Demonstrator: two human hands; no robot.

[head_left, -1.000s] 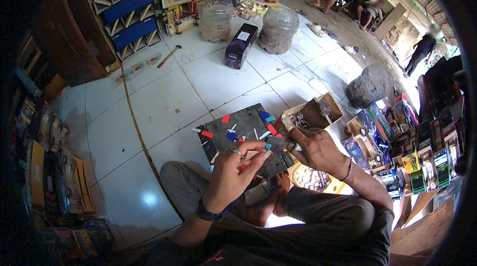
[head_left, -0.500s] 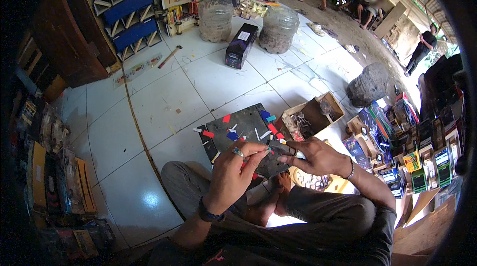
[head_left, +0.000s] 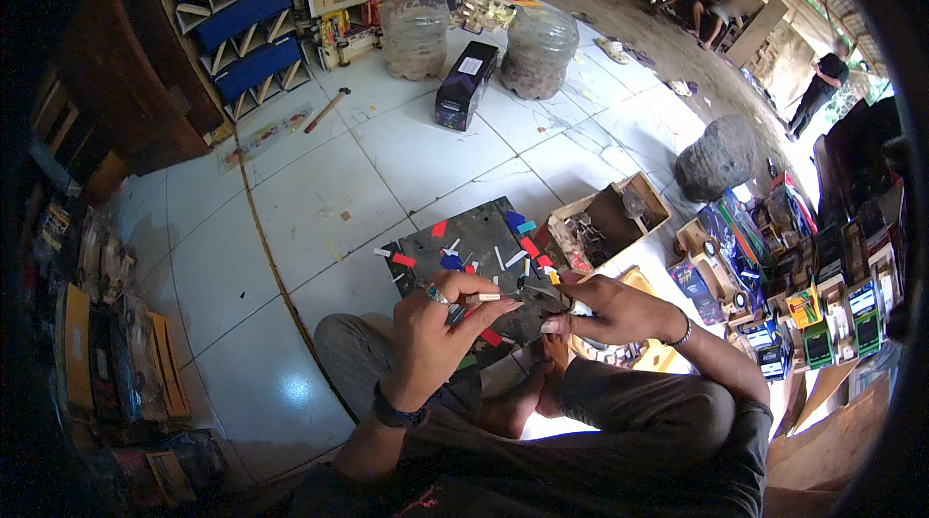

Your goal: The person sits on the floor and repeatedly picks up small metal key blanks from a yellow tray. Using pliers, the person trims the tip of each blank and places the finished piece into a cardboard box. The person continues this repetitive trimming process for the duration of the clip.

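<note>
My left hand (head_left: 434,329) is closed, pinching a small pale block (head_left: 482,298) between thumb and fingers above a dark square board (head_left: 426,300). Close beside it, my right hand (head_left: 614,312) grips what looks like a knife (head_left: 544,296), with a wide dark blade and a pale handle mostly covered by my fingers. The blade points at my left thumb, a small gap from the block. Red, blue, white and teal scraps lie scattered over the board, among them a red scrap (head_left: 404,260). Beneath my right hand a yellow tray (head_left: 661,359) holds many small pale pieces.
An open box (head_left: 646,225) with scraps and a handled tool stands right of the board. Farther off are a hammer (head_left: 329,110), a black carton (head_left: 466,85), cut plastic bottles (head_left: 539,52) and a grey lump (head_left: 716,158). Wooden toy trucks (head_left: 823,310) crowd the right; people are in the background.
My left hand has drawn slightly left, away from the blade, and the pale block now shows in its fingers. The right hand has shifted a little lower.
</note>
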